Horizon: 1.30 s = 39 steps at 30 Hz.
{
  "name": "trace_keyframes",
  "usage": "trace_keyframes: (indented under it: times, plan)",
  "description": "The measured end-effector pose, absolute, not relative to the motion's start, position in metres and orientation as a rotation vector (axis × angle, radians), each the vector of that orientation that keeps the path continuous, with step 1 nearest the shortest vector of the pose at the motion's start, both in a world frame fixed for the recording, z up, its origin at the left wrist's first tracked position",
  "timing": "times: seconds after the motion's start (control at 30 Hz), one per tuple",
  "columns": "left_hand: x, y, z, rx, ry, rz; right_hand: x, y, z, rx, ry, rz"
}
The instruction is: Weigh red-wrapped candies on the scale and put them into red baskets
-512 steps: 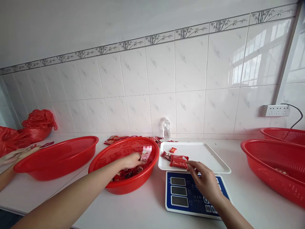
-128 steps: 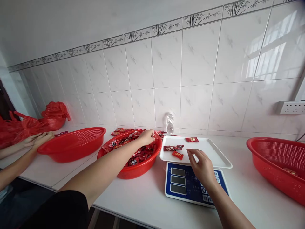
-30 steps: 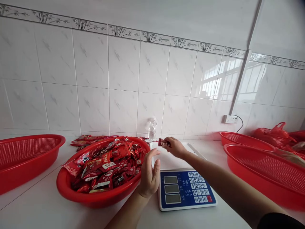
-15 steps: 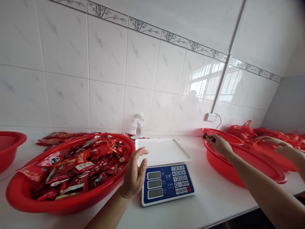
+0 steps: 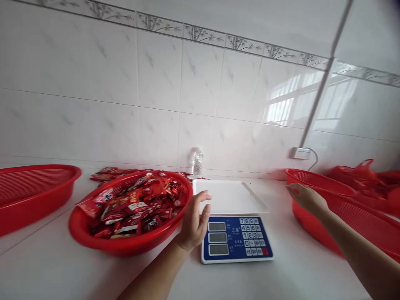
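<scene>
My left hand (image 5: 196, 221) is open and holds nothing, its thumb and fingers apart. It hovers between a red basket (image 5: 76, 225) heaped with small red snack packets (image 5: 134, 204) and a blue-and-white digital scale (image 5: 236, 239). The scale's white tray (image 5: 226, 196) has nothing on it, and its displays look blank. Over the left rim of another red basket (image 5: 304, 223), my right hand (image 5: 308, 201) reaches from the right. A gap shows between its thumb and fingers, and no packet is visible in it.
At the far left stands a red basket (image 5: 67, 196). More packets (image 5: 109, 174) lie by the wall behind the filled basket. A clear plastic bottle (image 5: 197, 163) stands behind the tray. Red plastic bags (image 5: 356, 177) are piled at the right, near a power socket (image 5: 301, 153).
The small dark packet in my right hand is no longer visible. The view has turned left. A co-worker's hands at the right edge have gone out of view. My left hand stays beside the scale.
</scene>
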<state>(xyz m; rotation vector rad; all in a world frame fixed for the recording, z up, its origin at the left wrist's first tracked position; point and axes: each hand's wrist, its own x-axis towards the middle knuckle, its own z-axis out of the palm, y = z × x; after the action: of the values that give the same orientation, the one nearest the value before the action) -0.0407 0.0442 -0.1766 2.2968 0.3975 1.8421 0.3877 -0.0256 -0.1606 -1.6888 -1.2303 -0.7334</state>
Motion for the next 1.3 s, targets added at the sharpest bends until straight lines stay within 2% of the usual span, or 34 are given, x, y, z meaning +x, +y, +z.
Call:
trace_keyframes:
  times: [0.13, 0.3, 0.5, 0.63, 0.7, 0.77, 1.0, 1.17, 1.3]
  plan:
    - [-0.038, 0.038, -0.179, 2.34, 0.404, 1.777, 0.302, 0.01, -0.17, -1.771, -1.418, -0.489]
    - [-0.039, 0.018, -0.158, 2.536, 0.521, 1.556, 0.187, 0.018, -0.184, -1.45, -1.502, -0.421]
    - [-0.076, 0.021, -0.104, 2.743, 0.857, 1.156, 0.164, 0.007, -0.196, -1.204, -1.598, -0.479]
    - [-0.113, 0.063, -0.08, 2.615, 1.189, 0.528, 0.172, -0.005, -0.197, -1.199, -1.555, -0.382]
    - [-0.125, 0.084, -0.082, 2.49, 1.244, 0.09, 0.171, -0.009, -0.196, -1.205, -1.526, -0.332]
    - [-0.132, 0.097, -0.093, 2.423, 1.29, -0.093, 0.169, -0.012, -0.195, -1.195, -1.512, -0.297]
    - [-0.127, 0.096, -0.122, 2.45, 1.574, 0.139, 0.165, -0.009, -0.198, -1.147, -1.518, -0.178]
    - [-0.127, 0.104, -0.1, 2.628, 1.325, 0.016, 0.165, -0.007, -0.201, -1.154, -1.509, -0.085]
    - [-0.124, 0.116, -0.08, 2.644, 1.349, 0.319, 0.164, -0.006, -0.201, -1.156, -1.499, -0.031]
